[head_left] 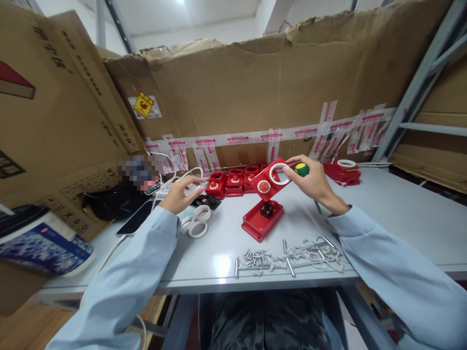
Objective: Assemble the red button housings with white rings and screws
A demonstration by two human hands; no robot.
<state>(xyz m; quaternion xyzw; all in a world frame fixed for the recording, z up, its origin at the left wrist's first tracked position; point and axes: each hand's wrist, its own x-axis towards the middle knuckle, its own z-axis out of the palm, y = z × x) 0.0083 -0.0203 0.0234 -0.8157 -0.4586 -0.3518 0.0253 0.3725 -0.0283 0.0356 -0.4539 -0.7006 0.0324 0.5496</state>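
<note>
My right hand [310, 181] grips a red plastic cover [265, 185] by its upper right edge, thumb at the white ring [279, 173] on it. The cover is tilted above a red box base [261, 224], which has a black switch block [266, 209] in it. A screwdriver with a green and yellow handle [302, 169] shows beneath the right fingers; whether the hand also holds it I cannot tell. My left hand [181, 193] is open, fingers apart, close to a row of red boxes [234, 180]. Several loose white rings [198, 229] lie below it.
Near the front edge lie small screws [255, 258] and metal T-shaped pieces with white cords [310, 253]. A red box [342, 172] stands at the back right. To the left are a phone [136, 218], a cable and a large cup [44, 240]. Cardboard [255, 92] walls the back.
</note>
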